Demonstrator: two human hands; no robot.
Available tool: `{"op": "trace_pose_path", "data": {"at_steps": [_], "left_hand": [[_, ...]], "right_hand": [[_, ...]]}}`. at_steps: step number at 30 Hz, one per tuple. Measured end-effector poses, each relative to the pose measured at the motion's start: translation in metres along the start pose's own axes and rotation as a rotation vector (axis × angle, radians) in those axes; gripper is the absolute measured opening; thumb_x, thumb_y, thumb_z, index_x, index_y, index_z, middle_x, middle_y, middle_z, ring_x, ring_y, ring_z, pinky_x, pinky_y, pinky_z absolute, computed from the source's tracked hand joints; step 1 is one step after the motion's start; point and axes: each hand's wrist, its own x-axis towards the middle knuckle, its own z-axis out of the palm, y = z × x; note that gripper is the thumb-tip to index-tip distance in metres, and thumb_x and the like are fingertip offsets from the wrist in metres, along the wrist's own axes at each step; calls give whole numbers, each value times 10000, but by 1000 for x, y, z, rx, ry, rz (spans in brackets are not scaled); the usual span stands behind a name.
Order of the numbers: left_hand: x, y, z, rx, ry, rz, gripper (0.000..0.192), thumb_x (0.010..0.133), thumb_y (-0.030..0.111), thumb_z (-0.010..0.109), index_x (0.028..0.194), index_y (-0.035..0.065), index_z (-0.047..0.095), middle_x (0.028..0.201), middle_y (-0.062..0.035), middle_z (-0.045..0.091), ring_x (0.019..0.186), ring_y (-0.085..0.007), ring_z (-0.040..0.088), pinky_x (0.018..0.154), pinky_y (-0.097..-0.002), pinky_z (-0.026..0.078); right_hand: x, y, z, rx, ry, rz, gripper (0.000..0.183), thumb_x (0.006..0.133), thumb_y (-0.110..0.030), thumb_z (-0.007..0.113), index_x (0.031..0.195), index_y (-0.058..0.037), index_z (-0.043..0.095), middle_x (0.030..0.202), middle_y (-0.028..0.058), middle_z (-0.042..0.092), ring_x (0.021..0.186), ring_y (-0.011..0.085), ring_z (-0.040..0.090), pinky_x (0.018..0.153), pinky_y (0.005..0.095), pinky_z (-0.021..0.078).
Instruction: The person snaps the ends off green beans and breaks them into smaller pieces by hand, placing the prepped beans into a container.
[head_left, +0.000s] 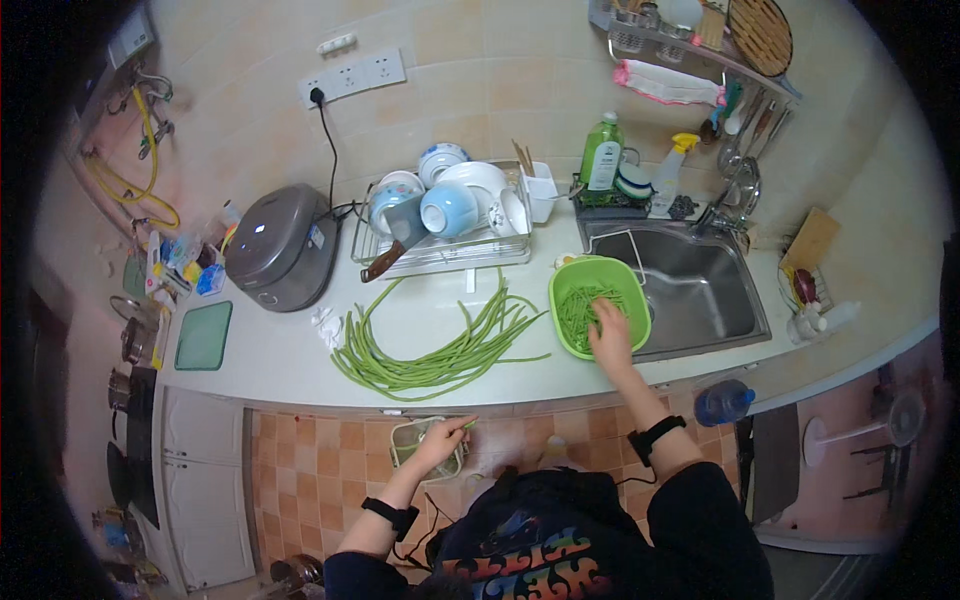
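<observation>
A light green plastic basin (637, 300) holding cut green pieces of long beans (576, 309) stands at the sink's left edge. My right hand (611, 334) reaches into it, fingers on the cut pieces; whether they grip any is unclear. In front of the counter edge, my left hand (444, 441) is over a bin (448, 469) on the floor, index finger pointing right. A small green piece (470, 424) shows at its fingertips. Whole long beans (420, 367) lie in a curved heap on the white counter, left of the basin.
Behind the beans, a dish rack (450, 259) holds bowls and a cleaver (397, 240). A rice cooker (281, 247) and green cutting board (204, 336) are at left. The steel sink (705, 292) lies right, with detergent (602, 157) and a spray bottle (670, 176) behind.
</observation>
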Motion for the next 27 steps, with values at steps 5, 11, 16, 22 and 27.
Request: {"op": "trace_pose_path", "data": {"at_steps": [5,11,16,22,27], "left_hand": [[7,7,7,-134,-64,-29,260,843,48,422,1082,21,521,751,-43,598,639,-108,531,607,-231,430],[11,29,8,-277,-102,-125,167,866,95,452,946,-29,529,767,-37,595,660,-72,518,621,-201,431],[10,10,-2,-446,-267,-150,191,881,138,440,928,-14,547,759,-37,584,680,-96,521,643,-219,424],[9,14,-3,-346,-197,-120,219,879,154,452,859,-20,582,711,-26,582,630,-87,509,602,-216,421],[10,20,0,-291,-238,-121,201,870,166,474,890,3,590,714,-10,590,631,-75,515,588,-209,420]], "right_hand": [[-61,-69,21,543,-551,-358,231,756,-118,542,966,-21,544,1005,122,533,921,287,503,809,366,398],[-83,-125,14,725,-736,-360,175,741,-113,585,902,-45,575,875,88,533,801,240,546,668,316,444],[-80,-104,28,752,-683,-368,184,726,-107,600,900,-49,582,880,81,534,803,239,540,691,314,441],[-75,-109,16,626,-667,-400,317,704,-210,626,979,-66,560,959,67,528,924,231,494,787,333,409],[-83,-111,25,595,-747,-491,216,725,-197,607,905,-77,594,845,53,571,789,247,548,683,319,446]]}}
